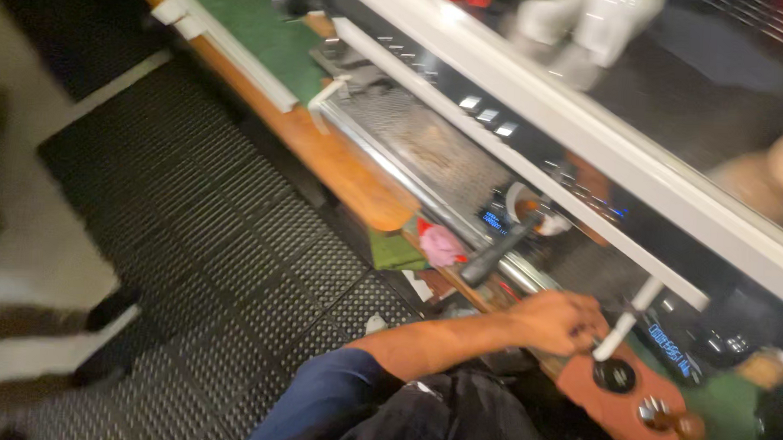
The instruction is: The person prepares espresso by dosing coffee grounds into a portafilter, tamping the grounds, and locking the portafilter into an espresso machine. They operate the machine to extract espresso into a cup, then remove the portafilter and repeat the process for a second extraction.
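While view blurs, one hand (560,321), side unclear, curled shut over top of white lever handle (628,321), just above reddish tamping mat (619,401) at desk (341,162) edge. Other hand unseen. Black portafilter handle (494,254) sticks out from espresso machine (534,121); pink cloth (443,245) beside it.

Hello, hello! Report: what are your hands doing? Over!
One hand closed near white lever, beside orange mat. Other hand unseen. Black handle sticks out nearby.

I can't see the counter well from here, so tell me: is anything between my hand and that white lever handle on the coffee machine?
Nothing visible: the one hand in view already sits at the lower end of the white lever handle, above the reddish-brown mat.
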